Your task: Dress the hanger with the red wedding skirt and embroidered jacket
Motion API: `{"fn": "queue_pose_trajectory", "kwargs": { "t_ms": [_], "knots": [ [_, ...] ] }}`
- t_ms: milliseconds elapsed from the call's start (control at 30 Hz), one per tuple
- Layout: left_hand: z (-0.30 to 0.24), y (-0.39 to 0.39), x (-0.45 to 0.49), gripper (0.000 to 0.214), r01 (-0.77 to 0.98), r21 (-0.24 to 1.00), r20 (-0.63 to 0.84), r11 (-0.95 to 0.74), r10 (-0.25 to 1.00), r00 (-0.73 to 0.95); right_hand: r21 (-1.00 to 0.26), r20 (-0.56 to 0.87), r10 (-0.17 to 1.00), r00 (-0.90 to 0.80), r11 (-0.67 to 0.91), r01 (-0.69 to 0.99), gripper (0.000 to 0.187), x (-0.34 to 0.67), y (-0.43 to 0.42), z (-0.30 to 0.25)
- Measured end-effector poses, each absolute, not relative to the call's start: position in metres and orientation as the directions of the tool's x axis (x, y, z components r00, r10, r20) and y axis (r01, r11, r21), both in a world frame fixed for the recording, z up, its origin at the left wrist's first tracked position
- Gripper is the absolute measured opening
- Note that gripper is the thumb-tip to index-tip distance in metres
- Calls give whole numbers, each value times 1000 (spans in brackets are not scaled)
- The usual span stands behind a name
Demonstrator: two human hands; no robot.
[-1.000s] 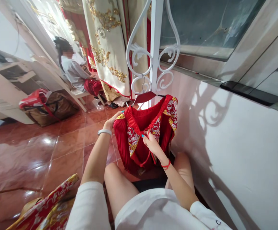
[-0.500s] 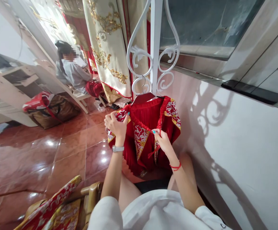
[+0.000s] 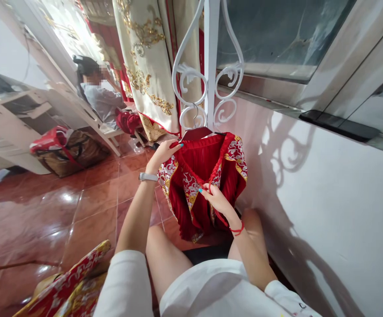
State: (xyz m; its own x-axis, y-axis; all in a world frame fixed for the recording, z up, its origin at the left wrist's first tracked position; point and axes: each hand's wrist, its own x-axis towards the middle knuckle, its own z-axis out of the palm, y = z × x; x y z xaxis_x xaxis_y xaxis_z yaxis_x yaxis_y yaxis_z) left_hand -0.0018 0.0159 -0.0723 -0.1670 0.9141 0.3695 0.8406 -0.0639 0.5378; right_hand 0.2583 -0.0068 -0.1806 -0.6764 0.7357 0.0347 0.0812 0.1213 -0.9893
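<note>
A red pleated garment [image 3: 191, 188] is held by two hands on a dark red hanger [image 3: 196, 133], below a white scrollwork post [image 3: 212, 70].
The gathered upper edge is touched at its left corner by the left hand [image 3: 164, 154], its thumb laid along the edge; whether its fingers are pressed together cannot be told, as they are partly hidden. The front of that edge is pinched together with a red drawstring [image 3: 223, 220] between thumb and fingers of the right hand [image 3: 216, 198]. Flowered panels, bordered in yellow, are spread down the garment's front. Farther off, a bulky brown bag [image 3: 81, 152] is seen on red floor tiles [image 3: 95, 198].
</note>
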Motion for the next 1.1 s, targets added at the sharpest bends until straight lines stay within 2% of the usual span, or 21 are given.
{"fn": "queue_pose_trajectory", "kwargs": {
  "t_ms": [100,200,267,300,400,467,567,667,867,967,1100],
  "knots": [
    [-79,18,1,26,881,467,402,74,870,-286,-963,37,808,-588,187,196,29,265,10,-187],
    [-88,16,8,26,896,419,440,146,831,-341,-880,278,934,-225,342,330,39,269,47,-180],
    [-90,15,11,26,900,403,441,164,827,-348,-807,464,886,-6,426,409,48,265,75,-168],
    [-90,15,12,27,902,397,439,173,827,-351,-774,521,852,48,448,447,53,260,87,-161],
    [-88,16,14,29,899,386,431,208,821,-375,-680,584,806,94,422,600,69,238,114,-143],
    [-86,15,16,29,898,377,420,228,822,-385,-599,593,801,76,377,707,73,226,125,-138],
    [-86,14,16,32,903,349,402,250,830,-385,-504,604,797,-20,402,764,61,227,141,-137],
    [-87,14,15,35,910,331,404,248,835,-374,-490,635,763,-124,521,699,48,244,165,-130],
    [-95,16,17,37,902,387,433,193,825,-363,-415,648,682,-339,689,593,40,259,205,-82],
    [-101,18,22,38,881,433,448,189,804,-392,-374,671,616,-414,763,528,39,258,204,-70],
    [-108,21,27,40,824,516,471,232,727,-500,-359,636,558,-532,825,436,42,275,197,-79]
  ]
}}
